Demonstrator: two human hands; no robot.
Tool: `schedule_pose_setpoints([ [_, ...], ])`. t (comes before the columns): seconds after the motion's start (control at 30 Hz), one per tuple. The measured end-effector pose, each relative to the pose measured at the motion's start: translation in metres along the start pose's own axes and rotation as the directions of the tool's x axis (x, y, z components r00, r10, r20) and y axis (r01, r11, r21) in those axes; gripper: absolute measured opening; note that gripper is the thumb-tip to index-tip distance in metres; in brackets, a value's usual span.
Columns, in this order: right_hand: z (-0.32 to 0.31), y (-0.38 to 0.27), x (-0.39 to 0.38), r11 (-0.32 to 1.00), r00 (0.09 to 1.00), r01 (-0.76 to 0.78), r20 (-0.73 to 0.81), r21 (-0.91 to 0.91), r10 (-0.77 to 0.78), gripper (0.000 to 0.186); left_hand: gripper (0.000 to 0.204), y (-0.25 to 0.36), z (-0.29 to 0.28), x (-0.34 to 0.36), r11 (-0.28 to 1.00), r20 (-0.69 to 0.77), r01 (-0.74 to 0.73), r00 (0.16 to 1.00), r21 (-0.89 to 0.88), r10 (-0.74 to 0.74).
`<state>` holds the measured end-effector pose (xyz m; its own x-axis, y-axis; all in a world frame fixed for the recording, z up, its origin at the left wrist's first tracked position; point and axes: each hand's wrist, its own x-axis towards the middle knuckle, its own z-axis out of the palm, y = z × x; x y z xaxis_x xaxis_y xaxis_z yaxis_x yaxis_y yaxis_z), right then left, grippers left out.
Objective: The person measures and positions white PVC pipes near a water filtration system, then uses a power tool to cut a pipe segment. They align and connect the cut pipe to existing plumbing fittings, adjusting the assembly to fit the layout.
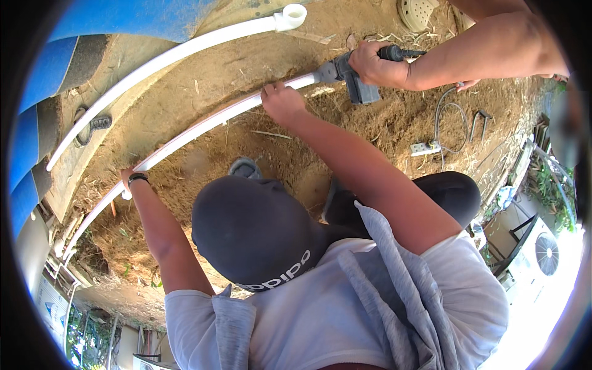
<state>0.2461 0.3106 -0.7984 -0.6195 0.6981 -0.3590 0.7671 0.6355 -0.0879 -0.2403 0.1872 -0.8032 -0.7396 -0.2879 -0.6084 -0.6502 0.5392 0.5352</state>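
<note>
Neither my left hand nor my right hand shows in the head view. Below me a crouching co-worker in a dark cap [246, 228] and pale shirt grips a long white pipe [203, 128], one hand [282, 102] near its upper end and the other hand [131, 177], with a dark wristband, farther down. Another person's hand [376, 65] comes in from the upper right, closed round a grey corded hand tool [361, 83]. The tool's front meets the pipe's upper end; its working part cannot be made out.
A second white pipe [160, 58] with an elbow fitting [290, 18] lies at the upper left, near blue sheets [123, 18]. A socket strip [425, 148], cable [438, 117] and T-shaped metal tool [480, 123] rest on loose soil. An outdoor fan unit [535, 253] stands right.
</note>
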Motion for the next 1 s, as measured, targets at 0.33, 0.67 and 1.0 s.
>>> schedule_pose_setpoints([
  [0.33,-0.136,0.063,-0.175,0.441,0.632,-0.711,0.224,0.548,0.741,0.078,0.038,-0.005,-0.014,0.098,0.609,0.085,-0.278,0.942,0.743,0.326],
  [0.67,-0.122,0.100,-0.157,0.593,0.706,-0.417,-0.165,0.689,0.689,0.058,0.044,0.003,-0.008,0.150,-0.020,0.296,-0.317,0.861,0.948,0.413],
  [1.0,-0.102,0.112,-0.165,0.666,0.688,-0.297,-0.330,0.684,0.646,0.058,0.042,0.001,0.003,0.108,0.807,0.044,-0.294,0.947,0.513,0.317],
])
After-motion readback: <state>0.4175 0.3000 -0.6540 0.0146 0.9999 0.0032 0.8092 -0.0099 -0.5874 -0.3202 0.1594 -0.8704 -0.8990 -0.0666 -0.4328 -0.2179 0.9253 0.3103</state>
